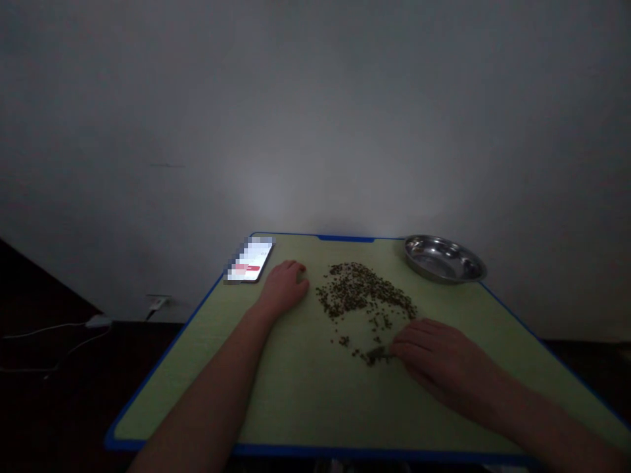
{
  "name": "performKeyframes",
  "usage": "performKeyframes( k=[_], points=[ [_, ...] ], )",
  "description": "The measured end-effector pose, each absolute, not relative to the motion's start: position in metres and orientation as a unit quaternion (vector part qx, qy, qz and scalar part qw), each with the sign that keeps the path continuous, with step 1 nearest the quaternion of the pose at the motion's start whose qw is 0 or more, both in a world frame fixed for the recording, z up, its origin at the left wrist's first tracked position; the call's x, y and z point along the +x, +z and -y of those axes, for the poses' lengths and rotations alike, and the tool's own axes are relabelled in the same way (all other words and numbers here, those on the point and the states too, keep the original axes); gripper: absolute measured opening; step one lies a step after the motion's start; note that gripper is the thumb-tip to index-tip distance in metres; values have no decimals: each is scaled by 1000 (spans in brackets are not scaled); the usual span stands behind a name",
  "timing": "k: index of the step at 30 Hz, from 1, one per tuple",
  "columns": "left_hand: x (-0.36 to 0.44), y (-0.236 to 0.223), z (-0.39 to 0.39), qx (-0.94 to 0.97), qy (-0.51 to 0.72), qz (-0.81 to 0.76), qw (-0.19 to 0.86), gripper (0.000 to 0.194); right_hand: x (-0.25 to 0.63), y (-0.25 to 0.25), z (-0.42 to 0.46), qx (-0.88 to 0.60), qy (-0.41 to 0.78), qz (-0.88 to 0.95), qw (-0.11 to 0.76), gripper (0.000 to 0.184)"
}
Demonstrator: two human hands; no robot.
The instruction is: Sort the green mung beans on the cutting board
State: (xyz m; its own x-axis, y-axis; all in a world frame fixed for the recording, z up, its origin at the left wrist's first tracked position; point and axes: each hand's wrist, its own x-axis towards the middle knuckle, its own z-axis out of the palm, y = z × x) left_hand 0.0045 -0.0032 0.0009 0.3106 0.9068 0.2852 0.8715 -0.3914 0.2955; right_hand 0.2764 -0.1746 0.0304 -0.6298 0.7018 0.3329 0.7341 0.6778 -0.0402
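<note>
No legible text, the phone screen (259, 257) too blurred.

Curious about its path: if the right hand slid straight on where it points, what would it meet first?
The right hand would probably meet the small dark clump of grain-like bits at its front; blur hides whether they already touch.

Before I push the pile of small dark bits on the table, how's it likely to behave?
The pile will probably spread rather than slide as one, since its bits lie loose and separate. Stray bits near the right hand suggest it scatters easily. Each bit looks tiny, so probably light; their shape is too blurred to judge rolling.
</note>
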Motion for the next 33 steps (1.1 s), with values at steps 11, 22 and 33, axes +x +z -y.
performKeyframes(
  k=[11,22,33],
  points=[
    [4,1,1,814,198,-544,41,35,288,40,161,-503,118,824,233,18],
    [4,2,2,813,193,-547,44,37,291,38,163,-533,235,773,250,20],
    [4,1,1,811,196,-550,39,36,280,38,159,-526,172,797,243,21]
  ],
)
